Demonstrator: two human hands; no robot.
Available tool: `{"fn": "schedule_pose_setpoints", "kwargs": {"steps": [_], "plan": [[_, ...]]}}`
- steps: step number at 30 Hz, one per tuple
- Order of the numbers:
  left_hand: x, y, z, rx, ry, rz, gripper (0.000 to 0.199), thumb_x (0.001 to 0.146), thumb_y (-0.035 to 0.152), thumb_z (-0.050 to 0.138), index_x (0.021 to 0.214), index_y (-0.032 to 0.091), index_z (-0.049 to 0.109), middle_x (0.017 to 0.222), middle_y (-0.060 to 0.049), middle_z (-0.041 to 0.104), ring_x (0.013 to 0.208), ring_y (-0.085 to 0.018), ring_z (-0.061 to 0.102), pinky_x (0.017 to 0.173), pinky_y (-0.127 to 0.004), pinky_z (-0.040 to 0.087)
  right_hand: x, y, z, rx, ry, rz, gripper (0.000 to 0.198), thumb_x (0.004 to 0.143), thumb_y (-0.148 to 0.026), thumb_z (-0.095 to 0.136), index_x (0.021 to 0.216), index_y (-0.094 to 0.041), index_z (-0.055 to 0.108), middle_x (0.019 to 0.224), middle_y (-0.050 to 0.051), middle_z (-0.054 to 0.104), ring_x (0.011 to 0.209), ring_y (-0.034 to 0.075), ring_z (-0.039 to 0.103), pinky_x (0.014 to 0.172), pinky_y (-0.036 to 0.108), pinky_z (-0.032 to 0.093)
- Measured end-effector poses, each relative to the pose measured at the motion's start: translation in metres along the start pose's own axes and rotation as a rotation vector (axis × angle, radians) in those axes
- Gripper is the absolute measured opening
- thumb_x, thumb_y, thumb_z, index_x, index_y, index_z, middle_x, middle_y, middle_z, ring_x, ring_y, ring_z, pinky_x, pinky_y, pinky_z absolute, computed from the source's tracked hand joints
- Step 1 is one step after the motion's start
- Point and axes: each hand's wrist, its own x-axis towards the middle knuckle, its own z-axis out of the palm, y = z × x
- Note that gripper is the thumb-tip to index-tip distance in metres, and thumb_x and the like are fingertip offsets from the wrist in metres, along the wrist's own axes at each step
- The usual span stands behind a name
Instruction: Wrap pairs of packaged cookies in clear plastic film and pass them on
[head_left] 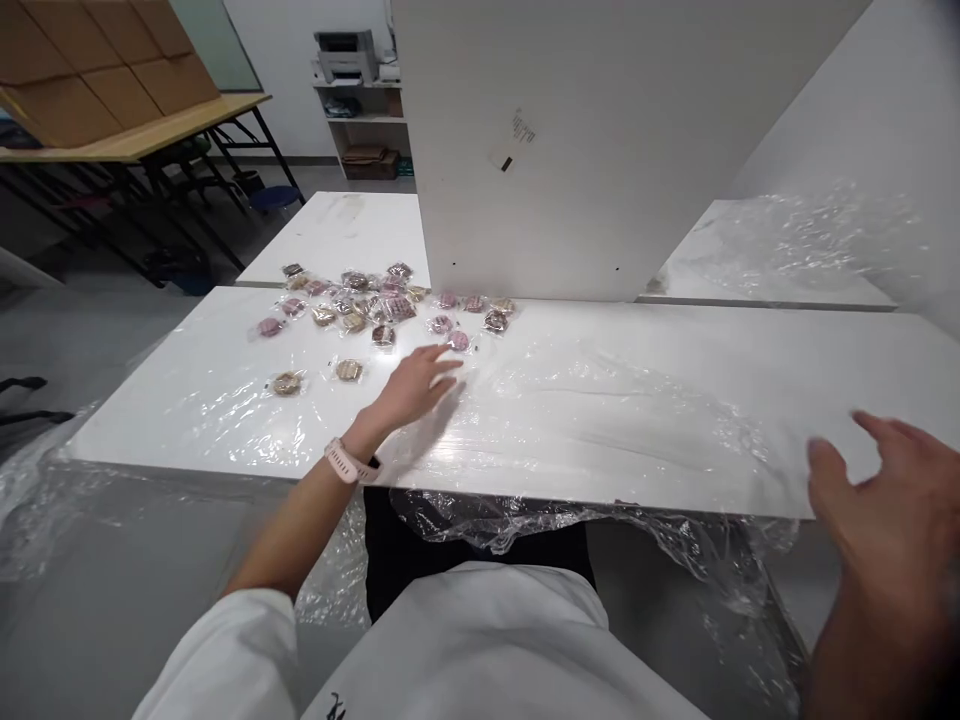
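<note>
My left hand (pixel 421 383), a pink watch band (pixel 346 463) at its wrist, reaches over the white table with its fingers apart and holds nothing. Just beyond its fingertips lies a pink cookie in a clear wrapper (pixel 458 341); whether they touch is unclear. Several more wrapped cookies, pink, tan and dark brown, spread out behind it, among them a dark one (pixel 495 321). Two tan wrapped cookies (pixel 349 370) lie apart, left of the hand. Off at the right, my right hand (pixel 885 490) hovers over the table edge, fingers spread, nothing in it.
Clear plastic film (pixel 600 400) covers the white table (pixel 750 345) and hangs over its front edge. A tall white panel (pixel 600 150) stands at the back. Crumpled film (pixel 810 240) lies behind on the right. Further back are a printer (pixel 346 58) and a wooden table (pixel 172 130).
</note>
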Motion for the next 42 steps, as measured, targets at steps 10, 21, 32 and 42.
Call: {"fn": "schedule_pose_setpoints", "kwargs": {"steps": [10, 21, 32, 42], "plan": [[0.096, 0.001, 0.01, 0.23, -0.171, 0.027, 0.041, 0.098, 0.016, 0.04, 0.134, 0.02, 0.059, 0.12, -0.016, 0.065, 0.11, -0.029, 0.06, 0.093, -0.044, 0.047, -0.011, -0.135, 0.179, 0.05, -0.752, -0.756, 0.054, 0.103, -0.057, 0.03, 0.151, -0.037, 0.044, 0.164, -0.002, 0.032, 0.153, 0.027, 0.026, 0.124, 0.056, 0.021], [0.154, 0.041, 0.016, 0.126, 0.04, -0.107, 0.036, 0.103, 0.028, 0.04, 0.135, 0.016, 0.051, 0.123, -0.018, 0.061, 0.106, -0.03, 0.061, 0.085, -0.04, 0.044, -0.014, -0.123, 0.186, 0.065, -0.665, -0.765, 0.05, 0.105, -0.053, 0.028, 0.149, -0.037, 0.047, 0.162, -0.002, 0.037, 0.152, 0.023, 0.028, 0.123, 0.051, 0.024], [0.155, 0.056, -0.015, 0.009, 0.343, -0.181, 0.041, 0.095, 0.017, 0.05, 0.135, 0.018, 0.047, 0.132, -0.017, 0.049, 0.107, -0.027, 0.059, 0.08, -0.038, 0.05, -0.012, -0.124, 0.189, 0.025, -0.664, -0.686, 0.053, 0.105, -0.053, 0.025, 0.152, -0.035, 0.044, 0.163, -0.001, 0.035, 0.153, 0.024, 0.027, 0.123, 0.053, 0.022], [0.023, 0.11, 0.055, 0.014, -0.063, 0.368, 0.037, 0.102, 0.031, 0.045, 0.138, 0.025, 0.051, 0.147, -0.012, 0.05, 0.129, -0.031, 0.051, 0.098, -0.047, 0.052, 0.046, -0.14, 0.23, 0.034, -0.705, -0.67, 0.055, 0.1, -0.047, 0.04, 0.149, -0.025, 0.05, 0.163, 0.006, 0.035, 0.153, 0.028, 0.026, 0.124, 0.053, 0.017]]}}
